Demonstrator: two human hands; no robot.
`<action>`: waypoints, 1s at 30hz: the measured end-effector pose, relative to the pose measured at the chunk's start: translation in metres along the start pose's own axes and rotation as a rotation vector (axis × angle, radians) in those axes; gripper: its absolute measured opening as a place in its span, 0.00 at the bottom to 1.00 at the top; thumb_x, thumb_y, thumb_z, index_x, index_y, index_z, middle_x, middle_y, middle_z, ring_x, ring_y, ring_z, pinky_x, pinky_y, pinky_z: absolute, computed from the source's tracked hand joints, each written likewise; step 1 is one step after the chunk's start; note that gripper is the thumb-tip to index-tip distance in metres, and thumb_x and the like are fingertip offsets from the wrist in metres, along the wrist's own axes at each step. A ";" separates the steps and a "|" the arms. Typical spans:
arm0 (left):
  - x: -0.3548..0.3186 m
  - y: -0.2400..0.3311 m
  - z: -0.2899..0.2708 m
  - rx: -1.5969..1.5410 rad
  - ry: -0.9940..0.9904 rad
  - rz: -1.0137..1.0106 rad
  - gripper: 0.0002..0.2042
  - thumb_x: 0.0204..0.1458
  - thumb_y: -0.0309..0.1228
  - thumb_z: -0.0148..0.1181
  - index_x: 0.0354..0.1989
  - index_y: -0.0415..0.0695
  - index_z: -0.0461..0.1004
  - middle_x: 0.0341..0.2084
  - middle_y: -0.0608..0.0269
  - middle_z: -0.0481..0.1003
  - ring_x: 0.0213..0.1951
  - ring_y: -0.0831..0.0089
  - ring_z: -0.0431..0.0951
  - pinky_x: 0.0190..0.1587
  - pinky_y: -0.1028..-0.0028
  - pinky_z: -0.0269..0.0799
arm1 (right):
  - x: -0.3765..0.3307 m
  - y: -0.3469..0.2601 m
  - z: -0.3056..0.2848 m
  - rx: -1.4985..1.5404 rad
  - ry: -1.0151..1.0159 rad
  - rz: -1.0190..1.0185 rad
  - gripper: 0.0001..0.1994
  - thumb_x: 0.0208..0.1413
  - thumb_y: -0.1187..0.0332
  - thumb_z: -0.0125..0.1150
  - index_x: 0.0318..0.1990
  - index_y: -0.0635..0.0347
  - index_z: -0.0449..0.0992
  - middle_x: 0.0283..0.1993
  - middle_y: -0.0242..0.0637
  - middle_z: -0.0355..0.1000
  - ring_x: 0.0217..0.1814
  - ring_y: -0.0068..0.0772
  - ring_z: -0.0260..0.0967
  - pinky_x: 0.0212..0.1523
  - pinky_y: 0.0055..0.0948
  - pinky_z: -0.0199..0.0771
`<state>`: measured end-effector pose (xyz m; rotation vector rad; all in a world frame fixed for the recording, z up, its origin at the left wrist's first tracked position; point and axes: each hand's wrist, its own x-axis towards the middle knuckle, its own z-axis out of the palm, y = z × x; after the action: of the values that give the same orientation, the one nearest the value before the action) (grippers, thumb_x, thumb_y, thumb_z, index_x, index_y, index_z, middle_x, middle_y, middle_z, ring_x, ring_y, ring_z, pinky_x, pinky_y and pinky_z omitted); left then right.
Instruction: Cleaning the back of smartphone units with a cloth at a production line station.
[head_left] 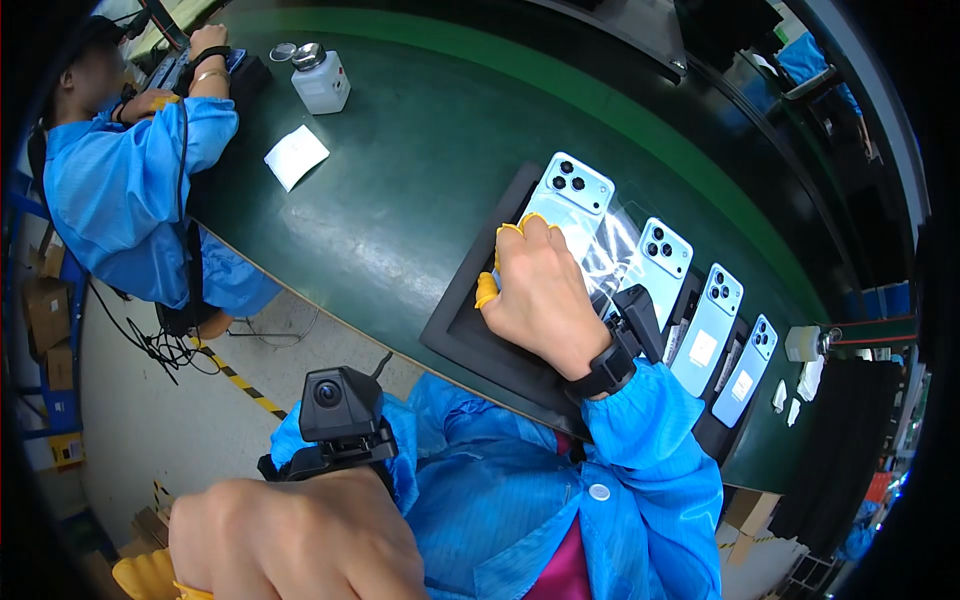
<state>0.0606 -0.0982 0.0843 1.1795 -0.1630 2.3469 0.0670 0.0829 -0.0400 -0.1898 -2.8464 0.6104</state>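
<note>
My right hand is closed over the first light-blue phone, with yellow finger cots on its curled fingertips. A wrinkled sheet of clear plastic film comes out beside it and seems pinched in the fingers, though their grip is partly hidden. The phone lies back up, its lower part covered by my hand. To its right, in a slanting row, are a second phone, a third phone and a fourth phone. My left hand is raised near the lower left, fingers curled under; what they hold is hidden.
A black padded mat lies under the phones on the green table. Farther left are a white pump bottle and a white paper. Another person in a blue sleeve works there. A second bottle stands at far right.
</note>
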 end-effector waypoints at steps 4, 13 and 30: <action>0.002 0.001 -0.036 -0.208 -0.438 0.004 0.21 0.63 0.29 0.44 0.19 0.33 0.75 0.19 0.52 0.73 0.22 0.63 0.74 0.44 0.54 0.82 | -0.001 -0.002 0.004 -0.029 0.062 -0.024 0.14 0.36 0.77 0.60 0.34 0.76 0.73 0.36 0.59 0.67 0.39 0.56 0.66 0.38 0.44 0.73; -0.070 0.011 -0.121 1.546 -0.119 -0.539 0.20 0.46 0.41 0.64 0.42 0.36 0.79 0.38 0.48 0.76 0.45 0.51 0.76 0.54 0.58 0.68 | 0.003 0.007 0.002 0.038 0.051 0.006 0.13 0.36 0.72 0.62 0.31 0.74 0.75 0.35 0.59 0.69 0.38 0.57 0.69 0.39 0.45 0.74; -0.098 -0.038 -0.121 2.188 -0.499 -0.675 0.35 0.52 0.53 0.57 0.59 0.36 0.68 0.53 0.48 0.71 0.62 0.50 0.65 0.68 0.53 0.53 | 0.017 0.032 -0.040 0.353 -0.194 0.265 0.16 0.41 0.67 0.62 0.33 0.75 0.78 0.32 0.57 0.75 0.34 0.54 0.76 0.38 0.38 0.76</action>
<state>0.0409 -0.0641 -0.0711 1.8622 2.5608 0.7660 0.0627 0.1305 -0.0148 -0.4727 -2.8514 1.2329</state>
